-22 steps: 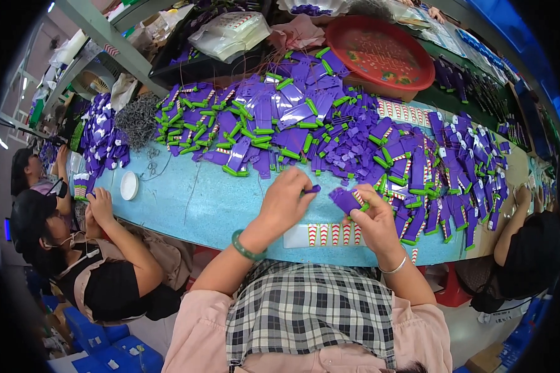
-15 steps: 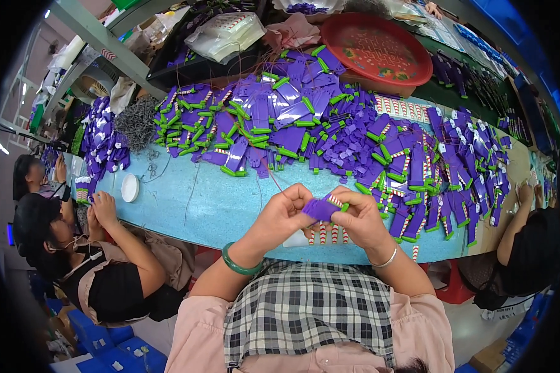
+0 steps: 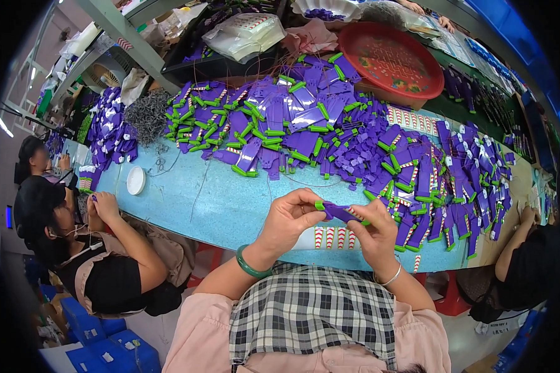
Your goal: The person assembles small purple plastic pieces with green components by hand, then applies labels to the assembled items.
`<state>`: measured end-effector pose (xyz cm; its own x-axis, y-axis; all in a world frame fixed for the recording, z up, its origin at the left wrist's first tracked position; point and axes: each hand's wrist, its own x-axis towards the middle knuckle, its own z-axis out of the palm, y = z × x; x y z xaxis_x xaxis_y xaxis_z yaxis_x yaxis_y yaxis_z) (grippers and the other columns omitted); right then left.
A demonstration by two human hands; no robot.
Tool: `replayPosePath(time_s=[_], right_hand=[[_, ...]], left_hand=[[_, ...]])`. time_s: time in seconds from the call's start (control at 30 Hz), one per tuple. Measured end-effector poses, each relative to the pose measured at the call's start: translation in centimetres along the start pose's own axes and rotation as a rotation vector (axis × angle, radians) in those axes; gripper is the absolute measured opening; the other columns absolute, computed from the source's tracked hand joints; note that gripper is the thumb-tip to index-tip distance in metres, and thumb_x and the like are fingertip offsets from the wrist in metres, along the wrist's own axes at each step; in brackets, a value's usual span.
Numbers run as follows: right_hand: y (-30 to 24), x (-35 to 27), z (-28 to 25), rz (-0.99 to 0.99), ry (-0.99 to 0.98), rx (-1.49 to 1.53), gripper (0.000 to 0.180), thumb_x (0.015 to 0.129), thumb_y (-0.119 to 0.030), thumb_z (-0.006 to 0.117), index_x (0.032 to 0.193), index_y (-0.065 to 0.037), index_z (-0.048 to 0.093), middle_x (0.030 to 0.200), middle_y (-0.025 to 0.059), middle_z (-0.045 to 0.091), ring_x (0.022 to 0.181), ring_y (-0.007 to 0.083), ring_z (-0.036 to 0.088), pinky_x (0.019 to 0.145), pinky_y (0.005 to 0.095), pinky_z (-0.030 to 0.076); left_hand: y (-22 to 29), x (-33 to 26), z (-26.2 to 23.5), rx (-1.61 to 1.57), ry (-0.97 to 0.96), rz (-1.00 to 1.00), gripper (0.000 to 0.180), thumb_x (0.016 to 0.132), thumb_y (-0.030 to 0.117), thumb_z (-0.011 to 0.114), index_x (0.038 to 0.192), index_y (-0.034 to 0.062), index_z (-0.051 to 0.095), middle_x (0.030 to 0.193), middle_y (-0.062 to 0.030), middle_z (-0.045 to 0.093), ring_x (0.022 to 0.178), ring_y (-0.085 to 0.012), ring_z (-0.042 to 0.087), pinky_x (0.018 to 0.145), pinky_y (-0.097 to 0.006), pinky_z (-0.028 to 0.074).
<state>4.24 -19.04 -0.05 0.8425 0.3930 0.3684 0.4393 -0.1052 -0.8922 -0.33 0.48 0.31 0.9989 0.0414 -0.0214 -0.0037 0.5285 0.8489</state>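
Between my two hands is a flat purple plastic piece (image 3: 338, 212) with green ends and a red-and-white striped edge. My left hand (image 3: 287, 225), with a green bangle on its wrist, pinches the left green end. At the other end my right hand (image 3: 379, 235) grips the piece by thumb and fingers, partly covering it. Under my hands, near the table's front edge, lies a sheet of red chevron stickers (image 3: 333, 238). Just beyond is a big heap of purple pieces with green ends (image 3: 292, 118).
A red tray (image 3: 392, 62) stands behind the heap, beside a plastic bag (image 3: 245, 36) on a black crate. To the left are a small white lid (image 3: 136, 180) and a tangle of grey wire (image 3: 148, 121). Co-workers sit on both sides; one person's hands (image 3: 102, 208) work at the left.
The purple piece has been turned in my hands, and its green left end now shows at my left fingers. My right hand has moved slightly right and down. The view has shifted a little.
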Motion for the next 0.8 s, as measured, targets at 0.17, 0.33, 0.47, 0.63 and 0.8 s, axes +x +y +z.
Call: replayPosePath(time_s=[0.17,0.33,0.47,0.63,0.8], right_hand=[[-1.6,0.7,-1.2,-0.014,-0.153,-0.127,0.037,0.07,0.004,0.07,0.103,-0.011,0.071,0.065,0.0039,0.048,0.059,0.0145,0.047,0.052,0.028,0.038],[-0.6,0.6,-1.4,0.069,-0.421,-0.022,0.038,0.069,0.002,0.073,0.105,-0.01,0.069,0.075,0.0061,0.06,0.063,0.0143,0.053,0.055,0.0261,0.042],[-0.5,0.0,-0.2,0.176,-0.22,0.345,0.044,0.074,-0.002,0.073,0.116,-0.006,0.061,0.083,0.0042,0.066,0.067,0.012,0.061,0.059,0.025,0.048],[-1.0,2.8,-2.0,0.031,-0.557,0.214,0.03,0.076,-0.005,0.071,0.105,-0.006,0.064,0.087,0.0055,0.064,0.062,0.0146,0.059,0.056,0.0271,0.047],[-1.4,5.1,-2.1,-0.345,-0.728,-0.27,0.014,0.079,-0.021,0.068,0.079,-0.008,0.062,0.072,0.0048,0.055,0.06,0.0208,0.059,0.049,0.0336,0.045]], left_hand=[[0.6,-0.4,-0.8,0.153,-0.042,-0.093,0.017,0.079,-0.01,0.063,0.095,-0.0025,0.062,0.091,-0.0069,0.061,0.087,-0.014,0.062,0.081,-0.027,0.052],[1.7,-1.3,1.6,0.46,-0.125,-0.351,0.014,0.081,-0.004,0.065,0.095,-0.0017,0.063,0.091,-0.0032,0.063,0.084,-0.0086,0.06,0.074,-0.023,0.05],[1.1,-1.0,1.2,0.23,-0.118,-0.306,0.014,0.08,0.005,0.07,0.091,0.0006,0.063,0.091,0.0005,0.061,0.083,-0.0063,0.057,0.073,-0.022,0.047],[3.3,-0.6,1.3,0.674,-0.326,0.029,0.014,0.076,0.005,0.071,0.088,0.0025,0.063,0.09,-0.0033,0.057,0.081,-0.0143,0.058,0.069,-0.026,0.046],[4.1,0.1,1.1,1.0,-0.461,0.118,0.013,0.073,0.004,0.07,0.082,0.0022,0.062,0.088,-0.0085,0.057,0.075,-0.0223,0.058,0.065,-0.03,0.045]])
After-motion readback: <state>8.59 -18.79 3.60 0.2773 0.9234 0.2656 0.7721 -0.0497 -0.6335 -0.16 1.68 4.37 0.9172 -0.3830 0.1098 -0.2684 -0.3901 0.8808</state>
